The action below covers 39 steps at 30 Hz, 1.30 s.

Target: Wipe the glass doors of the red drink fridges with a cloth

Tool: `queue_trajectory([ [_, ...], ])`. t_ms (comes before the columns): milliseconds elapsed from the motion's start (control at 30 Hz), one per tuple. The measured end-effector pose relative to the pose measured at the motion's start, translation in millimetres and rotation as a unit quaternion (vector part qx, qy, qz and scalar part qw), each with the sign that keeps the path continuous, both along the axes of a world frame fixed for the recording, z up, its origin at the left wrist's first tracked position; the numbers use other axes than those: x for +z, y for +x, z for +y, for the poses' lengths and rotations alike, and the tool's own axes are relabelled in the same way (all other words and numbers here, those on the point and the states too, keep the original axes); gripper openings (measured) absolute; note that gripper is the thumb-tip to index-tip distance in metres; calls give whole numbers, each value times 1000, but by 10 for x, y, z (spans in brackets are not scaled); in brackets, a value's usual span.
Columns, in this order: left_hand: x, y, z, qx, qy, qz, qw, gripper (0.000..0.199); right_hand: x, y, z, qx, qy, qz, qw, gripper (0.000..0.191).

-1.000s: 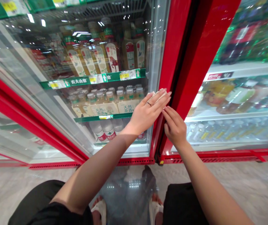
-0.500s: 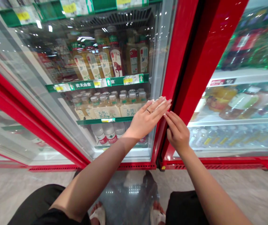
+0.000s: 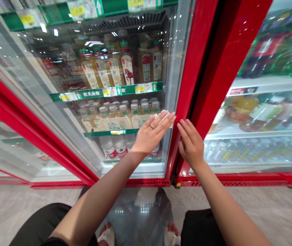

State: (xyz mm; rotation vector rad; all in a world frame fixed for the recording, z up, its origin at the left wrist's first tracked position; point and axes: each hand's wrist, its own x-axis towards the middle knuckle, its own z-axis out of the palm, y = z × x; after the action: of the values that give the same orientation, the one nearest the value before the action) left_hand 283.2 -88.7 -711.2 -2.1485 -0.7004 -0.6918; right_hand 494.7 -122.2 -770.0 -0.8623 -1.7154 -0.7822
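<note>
My left hand (image 3: 153,131), with a ring on one finger, lies nearly flat against the glass door (image 3: 146,25) of a red-framed drinks fridge. Under its fingers it holds a crumpled white cloth (image 3: 164,114), mostly covered, so whether it is fabric or paper is unclear. Just right of it, my right hand (image 3: 191,143) touches the red door frame (image 3: 184,92) with its fingertips. Its fingers are stretched out, and nothing shows in them. A narrow gap separates the two hands.
Behind the glass, bottled drinks (image 3: 110,65) stand on shelves with green price strips (image 3: 92,93). A second red fridge (image 3: 221,65) with more bottles adjoins on the right. My feet, in white sandals (image 3: 107,235), are on the grey floor (image 3: 66,194) below.
My left hand has slid left with the cloth, from the red frame onto the glass. My right hand has shifted slightly left, and a gap has opened between the hands.
</note>
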Motion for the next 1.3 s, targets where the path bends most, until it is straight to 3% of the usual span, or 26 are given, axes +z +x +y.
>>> queue_trajectory([
  [167,-101,-147,25,7,-19,-47,999,79,2,-64,3,-15,-27,6,1000,85],
  [300,-66,-124,33,16,-3,-80,997,76,-3,-137,-3,-3,-33,-13,999,87],
  [567,-44,-327,34,4,2,-8,1000,72,-10,-214,-4,5,-51,-28,998,89],
  [800,41,-248,8,29,-17,-52,998,73,34,-270,49,15,-34,-20,999,86],
  [1100,-188,-412,39,21,21,-56,998,70,125,-481,67,42,-19,19,999,83],
  [1300,-214,-393,62,19,-41,-95,994,75,222,-839,28,72,-34,49,996,79],
])
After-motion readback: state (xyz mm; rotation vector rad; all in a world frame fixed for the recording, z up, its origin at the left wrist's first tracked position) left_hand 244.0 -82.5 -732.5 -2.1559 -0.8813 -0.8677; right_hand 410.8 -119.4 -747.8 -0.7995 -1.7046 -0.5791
